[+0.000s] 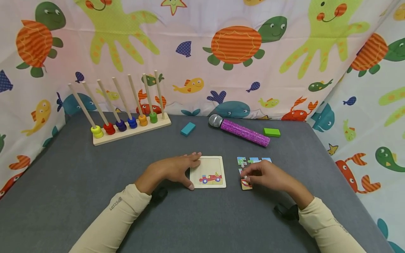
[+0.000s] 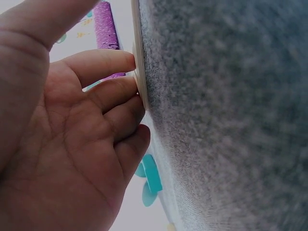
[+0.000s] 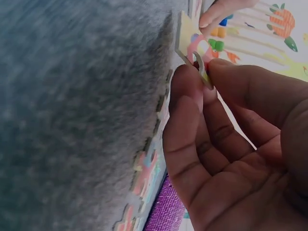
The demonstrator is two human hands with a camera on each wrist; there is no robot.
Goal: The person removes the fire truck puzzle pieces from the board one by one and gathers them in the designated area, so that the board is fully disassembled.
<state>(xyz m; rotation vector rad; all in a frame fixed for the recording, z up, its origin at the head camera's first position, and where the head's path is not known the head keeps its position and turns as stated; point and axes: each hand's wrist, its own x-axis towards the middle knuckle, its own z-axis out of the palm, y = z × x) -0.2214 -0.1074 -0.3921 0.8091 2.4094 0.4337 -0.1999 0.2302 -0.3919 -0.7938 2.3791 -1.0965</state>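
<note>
My left hand [image 1: 177, 168] lies along the left side of a square wooden puzzle tray [image 1: 207, 168], its fingertips touching the frame. Fairly straight fingers [image 2: 113, 65] meet the tray's thin edge in the left wrist view. Inside the tray, along the bottom, sit joined pieces [image 1: 211, 178] showing a red and blue vehicle. To the right, my right hand [image 1: 270, 175] pinches a jigsaw piece [image 3: 185, 36] between thumb and fingers, tilted up off the table. Loose jigsaw pieces [image 1: 242, 160] lie beside and partly under that hand, which hides some of them.
A wooden peg stand [image 1: 133, 129] with coloured rings is at the back left. Behind the tray lie a blue block [image 1: 188, 129], a purple glittery microphone [image 1: 245, 133] and a green block [image 1: 271, 132]. A sea-animal cloth [image 1: 190, 70] hangs along the table's back.
</note>
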